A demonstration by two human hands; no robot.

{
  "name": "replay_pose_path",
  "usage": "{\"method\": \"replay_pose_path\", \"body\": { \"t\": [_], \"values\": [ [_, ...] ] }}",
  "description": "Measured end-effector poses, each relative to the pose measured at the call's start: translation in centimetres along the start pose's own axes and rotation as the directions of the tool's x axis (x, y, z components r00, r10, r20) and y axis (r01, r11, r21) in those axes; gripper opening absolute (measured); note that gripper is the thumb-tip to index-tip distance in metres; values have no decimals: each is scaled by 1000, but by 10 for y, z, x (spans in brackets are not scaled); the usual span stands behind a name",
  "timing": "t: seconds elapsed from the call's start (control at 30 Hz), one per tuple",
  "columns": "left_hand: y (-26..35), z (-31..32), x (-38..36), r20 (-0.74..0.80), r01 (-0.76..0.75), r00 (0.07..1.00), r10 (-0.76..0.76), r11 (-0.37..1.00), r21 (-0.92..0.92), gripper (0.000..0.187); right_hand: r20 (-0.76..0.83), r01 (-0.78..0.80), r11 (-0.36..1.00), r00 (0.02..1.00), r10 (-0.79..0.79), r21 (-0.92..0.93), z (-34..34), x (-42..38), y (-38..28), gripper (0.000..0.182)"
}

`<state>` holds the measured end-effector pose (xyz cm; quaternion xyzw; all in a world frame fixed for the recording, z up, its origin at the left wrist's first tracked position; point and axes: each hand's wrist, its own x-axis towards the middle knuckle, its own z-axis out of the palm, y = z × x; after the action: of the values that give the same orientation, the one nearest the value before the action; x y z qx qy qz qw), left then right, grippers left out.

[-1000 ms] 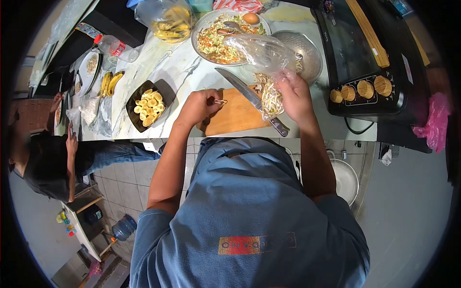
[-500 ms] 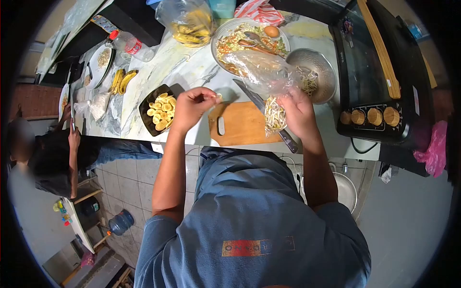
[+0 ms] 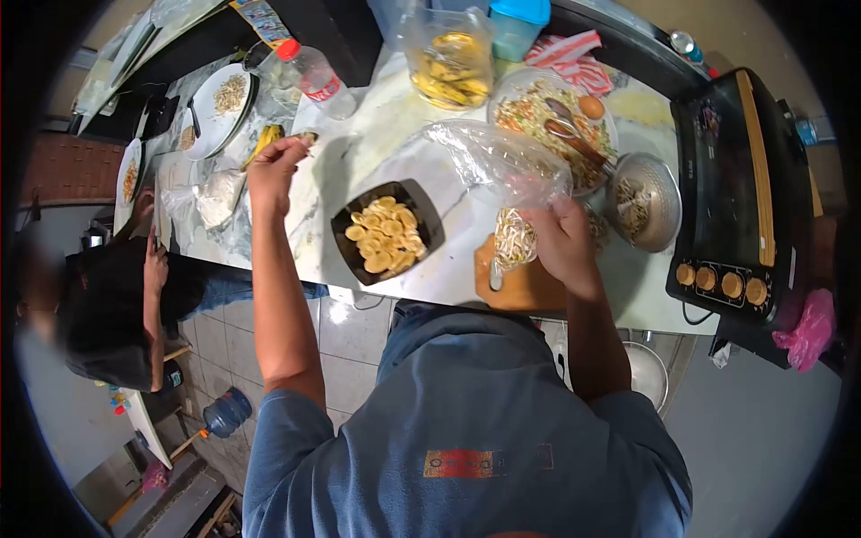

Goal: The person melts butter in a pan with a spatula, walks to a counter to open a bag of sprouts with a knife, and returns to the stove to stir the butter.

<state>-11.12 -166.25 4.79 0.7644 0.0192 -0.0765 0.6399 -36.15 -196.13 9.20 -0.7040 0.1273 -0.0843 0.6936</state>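
Left hand (image 3: pixel 273 172): my fingers pinched on a small scrap, reached toward the counter's (image 3: pixel 359 152) far left.
Right hand (image 3: pixel 563 240): fingers clenched on the sprout bag (image 3: pixel 513 193).
Bag: over the cutting board (image 3: pixel 529 287), near edge.

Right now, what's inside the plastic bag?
The bag, held by the right hand, has pale bean sprouts bunched at its bottom. Its upper part looks empty. The hand covers part of the bag, so anything there is hidden.
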Motion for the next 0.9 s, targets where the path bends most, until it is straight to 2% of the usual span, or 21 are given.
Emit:
{"method": "replay_pose_path", "body": {
  "t": [0.03,0.13,0.2,0.27,0.33,0.4,0.5,0.57,0.6,0.67,0.73,0.9],
  "values": [
    [0,-12,20,-28,30,999,-32,997,-67,13,-25,0,999,1000,1,43,10,5,-3,25],
    [-13,-62,99,-85,-10,996,4,998,-69,13,-14,41,999,999,-42,-13,29,23,-1,27],
    [-26,-101,167,-193,51,981,-21,987,152,20,-28,22,999,999,-23,-34,37,31,1,28],
    [-42,-142,251,-254,47,966,-48,999,-10,29,-54,-10,998,999,7,-60,46,37,3,28],
    [-19,-141,262,-345,168,928,-142,985,47,37,-120,-91,996,988,93,18,49,38,5,28],
    [-2,-128,256,-446,151,890,-96,984,89,42,-153,-86,996,984,88,17,56,38,-2,28],
    [2,-125,243,-372,99,926,-65,992,75,44,-183,-60,998,981,64,25,57,38,-11,28],
    [3,-115,223,-360,-45,928,99,987,157,32,-186,-47,998,981,52,31,53,34,-11,28],
    [7,-106,206,-356,-48,929,102,986,157,32,-191,-34,999,981,34,6,50,31,-9,27],
    [22,-77,158,-265,-99,957,116,992,76,25,-203,-15,1000,979,12,-15,45,26,-7,27],
    [41,-45,103,-173,-109,976,132,985,132,22,-254,89,995,964,-77,35,44,20,-8,24],
    [49,19,2,43,-137,990,138,990,-33,17,-276,121,985,958,-83,122,16,-10,-4,20]
  ]
}}
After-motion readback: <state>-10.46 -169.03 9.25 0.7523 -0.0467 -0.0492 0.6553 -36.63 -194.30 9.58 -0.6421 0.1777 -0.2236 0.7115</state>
